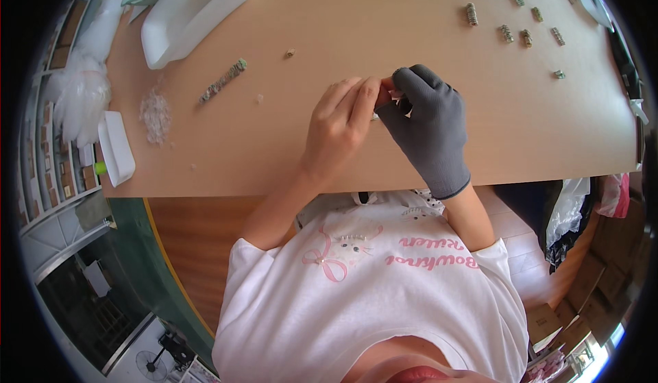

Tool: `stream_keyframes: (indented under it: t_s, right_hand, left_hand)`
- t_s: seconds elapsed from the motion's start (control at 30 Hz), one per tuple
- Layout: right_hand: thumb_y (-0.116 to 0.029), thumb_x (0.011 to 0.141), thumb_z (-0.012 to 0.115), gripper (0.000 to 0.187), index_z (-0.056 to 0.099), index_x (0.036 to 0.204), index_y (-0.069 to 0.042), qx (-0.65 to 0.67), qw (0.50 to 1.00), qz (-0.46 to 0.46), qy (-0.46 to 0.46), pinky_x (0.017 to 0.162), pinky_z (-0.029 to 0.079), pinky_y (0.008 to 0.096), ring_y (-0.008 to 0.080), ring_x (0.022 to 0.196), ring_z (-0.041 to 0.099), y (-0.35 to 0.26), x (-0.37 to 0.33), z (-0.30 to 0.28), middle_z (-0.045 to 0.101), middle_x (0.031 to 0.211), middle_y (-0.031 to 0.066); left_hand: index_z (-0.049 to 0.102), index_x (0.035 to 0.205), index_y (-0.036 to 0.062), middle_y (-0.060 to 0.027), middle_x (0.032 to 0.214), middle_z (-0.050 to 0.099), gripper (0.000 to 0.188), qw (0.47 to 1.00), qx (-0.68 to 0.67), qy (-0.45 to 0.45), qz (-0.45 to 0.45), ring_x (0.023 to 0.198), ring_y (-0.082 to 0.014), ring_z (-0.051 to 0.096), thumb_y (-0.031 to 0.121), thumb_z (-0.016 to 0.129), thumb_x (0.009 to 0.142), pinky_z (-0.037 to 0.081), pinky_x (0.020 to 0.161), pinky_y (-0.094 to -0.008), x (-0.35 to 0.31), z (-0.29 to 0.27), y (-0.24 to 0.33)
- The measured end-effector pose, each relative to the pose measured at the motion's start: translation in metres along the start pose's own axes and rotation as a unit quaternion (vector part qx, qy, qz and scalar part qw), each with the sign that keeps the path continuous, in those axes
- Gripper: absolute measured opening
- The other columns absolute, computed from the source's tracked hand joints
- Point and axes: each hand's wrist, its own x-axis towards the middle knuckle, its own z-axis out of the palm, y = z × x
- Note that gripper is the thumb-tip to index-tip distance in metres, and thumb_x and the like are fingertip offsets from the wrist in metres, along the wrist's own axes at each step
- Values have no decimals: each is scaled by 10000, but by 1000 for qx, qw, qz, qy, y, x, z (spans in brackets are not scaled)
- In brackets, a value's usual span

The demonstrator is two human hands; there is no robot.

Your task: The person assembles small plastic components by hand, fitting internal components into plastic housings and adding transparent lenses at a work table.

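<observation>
Over the table, my bare left hand (340,119) and my right hand (430,119), in a grey knit glove, meet at the fingertips. The fingers of both are closed in a pinch around something small. Only a pale bit of it shows between them, too little to name. Left of my hands lies a long, thin roll of stacked ring-like pieces (223,81), greenish and brown. A short piece of similar look (290,53) rests by itself farther off.
Several short ringed rolls (506,33) are scattered at the far right of the wooden table (274,157). At the left are a pile of clear plastic scraps (156,116), a small white tray (117,149) and a large white bin (192,16). Bags (572,208) hang beyond the right edge.
</observation>
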Motion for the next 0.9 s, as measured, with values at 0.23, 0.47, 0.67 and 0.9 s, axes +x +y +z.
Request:
stream_keyframes:
  t_s: [0.23, 0.47, 0.67, 0.9]
  right_hand:
    - [-152, 722, 744, 164, 603, 783, -94, -74, 997, -12, 5, 516, 456, 345, 251, 597, 605, -9, 8, -2, 593, 722, 59]
    - [-88, 768, 714, 115, 662, 809, 5, 226, 959, 161, -56, 569, 449, 235, 68, 592, 577, 16, 11, -21, 624, 677, 42]
    - [-38, 791, 717, 68, 655, 792, -9, 249, 962, 110, -20, 564, 462, 238, 85, 595, 597, 8, -1, -26, 624, 702, 47]
    - [-38, 762, 744, 93, 655, 787, -42, 138, 989, 60, -12, 561, 478, 263, 143, 580, 605, 8, -11, -37, 600, 703, 59]
  left_hand:
    - [615, 1050, -18, -125, 887, 668, 318, 998, -56, 26, -5, 818, -266, 665, -67, 712, 752, 555, 675, -361, -2, 4, -9]
    - [631, 1003, -5, -79, 865, 706, 190, 948, -264, 53, -171, 769, -174, 701, -12, 740, 848, 565, 670, -284, 4, -2, 0]
    - [666, 1039, -19, -77, 886, 721, 163, 810, -502, 34, -303, 830, -133, 702, 33, 723, 896, 564, 746, -258, 13, -3, 20]
    - [660, 1063, -43, -83, 879, 716, 155, 756, -555, -31, -346, 836, -140, 697, 30, 684, 928, 564, 727, -257, 7, 4, 23]
